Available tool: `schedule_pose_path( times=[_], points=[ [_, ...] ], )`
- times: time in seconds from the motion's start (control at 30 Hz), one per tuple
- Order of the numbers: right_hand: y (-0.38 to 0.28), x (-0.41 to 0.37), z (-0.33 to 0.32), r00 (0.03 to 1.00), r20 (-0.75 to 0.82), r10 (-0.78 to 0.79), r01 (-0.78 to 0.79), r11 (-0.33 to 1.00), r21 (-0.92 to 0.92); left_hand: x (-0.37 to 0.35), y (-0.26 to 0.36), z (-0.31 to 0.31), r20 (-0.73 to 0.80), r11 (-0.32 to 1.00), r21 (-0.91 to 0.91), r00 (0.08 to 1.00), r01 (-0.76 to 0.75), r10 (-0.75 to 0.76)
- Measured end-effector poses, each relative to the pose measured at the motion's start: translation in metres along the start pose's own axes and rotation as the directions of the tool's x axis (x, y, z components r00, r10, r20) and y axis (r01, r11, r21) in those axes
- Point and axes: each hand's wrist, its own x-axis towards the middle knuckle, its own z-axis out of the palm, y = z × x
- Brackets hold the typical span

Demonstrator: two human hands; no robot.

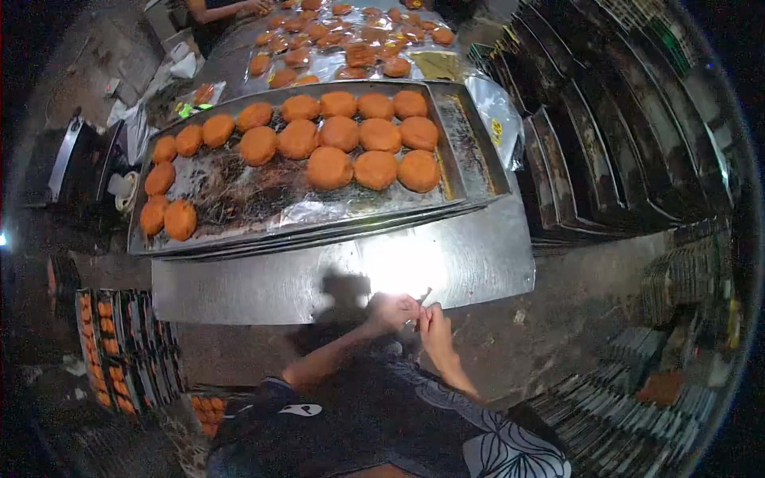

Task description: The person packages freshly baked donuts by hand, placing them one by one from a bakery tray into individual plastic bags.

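My left hand (392,311) and my right hand (435,329) meet at the near edge of the metal table (239,291), close to my body. Both are closed, fingertips pinched together. A small dark thin piece (425,295) sticks up between them; its kind is too small to make out. Beyond my hands, a dark baking tray (231,199) lies on a stack of trays. Round orange-brown buns (329,167) sit on it, crowded at the right and back, with several along the left side. Neither hand touches the buns.
Wrapped buns (360,54) cover the far table, where another person's arm (219,11) reaches in at the left. Stacked trays (590,151) stand at the right. Racks with buns (107,342) are low at the left. A plastic bag (494,115) lies beside the tray.
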Motion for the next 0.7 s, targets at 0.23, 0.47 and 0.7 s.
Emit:
schedule_pose_path(
  times=[0.23,0.47,0.7],
  points=[
    [-0.039,0.058,0.023,0.886,0.46,0.047,-0.343,0.734,0.586,-0.043,0.069,-0.043,-0.258,0.857,0.26,0.824,-0.444,0.505],
    [-0.177,0.07,0.101,0.703,0.629,-0.333,-0.711,-0.296,0.638,-0.044,0.054,-0.155,-0.386,0.435,-0.746,0.86,-0.504,0.333],
    [-0.209,0.221,0.167,0.888,-0.15,-0.435,0.253,0.735,-0.629,-0.088,0.053,-0.263,-0.849,0.239,-0.524,0.524,-0.818,-0.067]
  ],
)
